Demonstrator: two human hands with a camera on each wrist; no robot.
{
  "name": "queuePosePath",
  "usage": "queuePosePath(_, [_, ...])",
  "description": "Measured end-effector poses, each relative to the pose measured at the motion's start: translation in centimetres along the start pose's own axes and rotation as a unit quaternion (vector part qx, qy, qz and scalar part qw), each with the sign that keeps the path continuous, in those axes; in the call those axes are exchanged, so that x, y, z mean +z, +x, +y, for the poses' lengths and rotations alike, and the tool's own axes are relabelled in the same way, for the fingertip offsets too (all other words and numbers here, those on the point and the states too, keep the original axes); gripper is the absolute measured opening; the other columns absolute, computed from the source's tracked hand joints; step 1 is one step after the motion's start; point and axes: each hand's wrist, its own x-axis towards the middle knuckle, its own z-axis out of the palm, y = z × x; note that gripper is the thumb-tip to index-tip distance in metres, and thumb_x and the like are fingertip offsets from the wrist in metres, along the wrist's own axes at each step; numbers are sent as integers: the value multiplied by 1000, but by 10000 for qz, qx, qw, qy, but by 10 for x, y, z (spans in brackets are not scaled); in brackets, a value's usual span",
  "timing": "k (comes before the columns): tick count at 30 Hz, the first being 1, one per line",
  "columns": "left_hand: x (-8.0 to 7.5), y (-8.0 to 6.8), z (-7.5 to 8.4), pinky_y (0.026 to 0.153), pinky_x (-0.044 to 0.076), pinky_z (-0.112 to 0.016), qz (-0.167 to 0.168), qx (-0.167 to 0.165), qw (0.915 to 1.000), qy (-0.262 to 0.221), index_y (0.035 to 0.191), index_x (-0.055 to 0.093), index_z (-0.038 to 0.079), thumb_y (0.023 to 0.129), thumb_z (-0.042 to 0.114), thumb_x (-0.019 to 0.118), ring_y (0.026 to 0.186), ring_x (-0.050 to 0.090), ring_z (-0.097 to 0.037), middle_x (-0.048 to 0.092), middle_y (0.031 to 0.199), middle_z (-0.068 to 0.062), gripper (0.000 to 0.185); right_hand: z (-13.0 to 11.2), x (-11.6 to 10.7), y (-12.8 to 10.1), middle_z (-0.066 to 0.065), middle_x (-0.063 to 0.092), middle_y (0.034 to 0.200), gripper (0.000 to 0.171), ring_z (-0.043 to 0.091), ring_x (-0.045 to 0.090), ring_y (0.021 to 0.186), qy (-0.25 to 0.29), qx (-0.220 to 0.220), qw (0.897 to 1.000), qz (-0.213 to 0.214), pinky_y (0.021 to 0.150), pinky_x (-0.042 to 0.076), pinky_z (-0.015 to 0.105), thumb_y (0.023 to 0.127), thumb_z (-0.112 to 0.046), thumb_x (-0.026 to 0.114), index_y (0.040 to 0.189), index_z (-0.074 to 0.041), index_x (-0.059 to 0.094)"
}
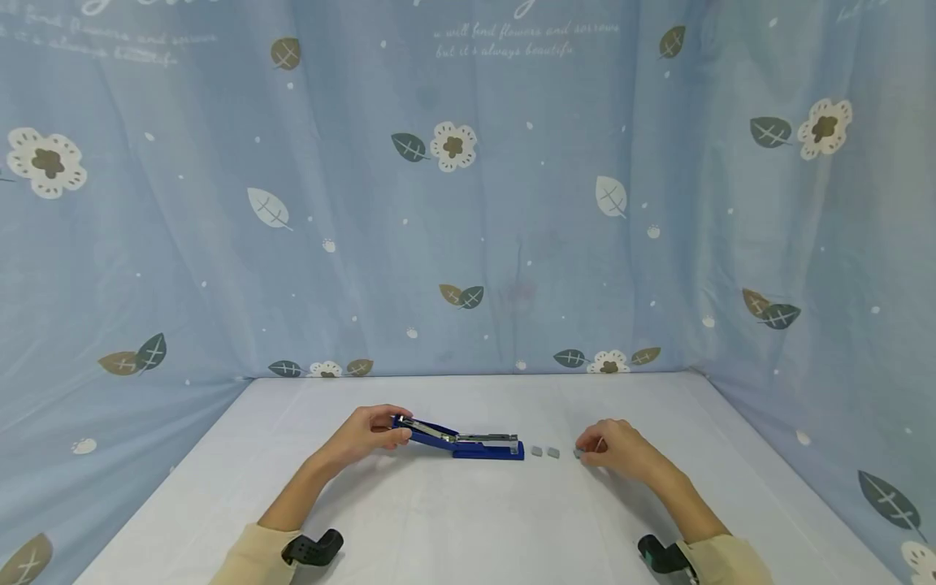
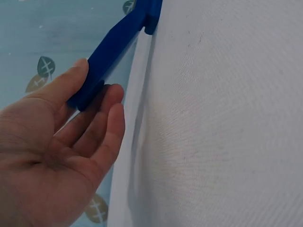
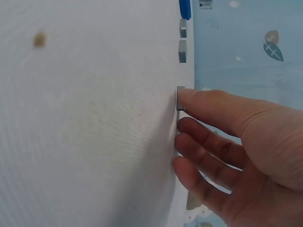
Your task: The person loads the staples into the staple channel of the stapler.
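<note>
On the white table [image 1: 468,520] I judge the stapler [image 1: 468,439] mid-loading: my left hand [image 1: 369,432] pinches its raised lid at the left, while my right hand [image 1: 614,449], fingers curled, touches a staple block [image 3: 181,98], which needs lifting next.

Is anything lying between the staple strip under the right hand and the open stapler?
Yes. Two more staple strips lie on the table in a row between the staple strip that the right hand touches and the front end of the stapler. The left hand holds the stapler's raised top arm.
</note>
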Motion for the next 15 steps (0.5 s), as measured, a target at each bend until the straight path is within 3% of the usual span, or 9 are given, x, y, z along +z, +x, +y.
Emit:
queuePosePath(7, [3,-1,2,85,60,-36,9,-118,9991,-407,133,55,-2,94,22,68,103,69,-38,70,110,-25,48,-1,1,1,-4,67,83,12,6,56,73,-50,127,9999,86,60,48,18,84,-11,76,95,-9,75])
queuePosePath(15, [6,-1,3,84,60,-32,-43,-150,9985,-533,133,53,-4,93,21,68,102,69,-39,69,108,-27,50,0,4,2,-4,65,81,9,7,55,72,-42,173,9997,138,59,48,19,84,-12,77,92,-10,74])
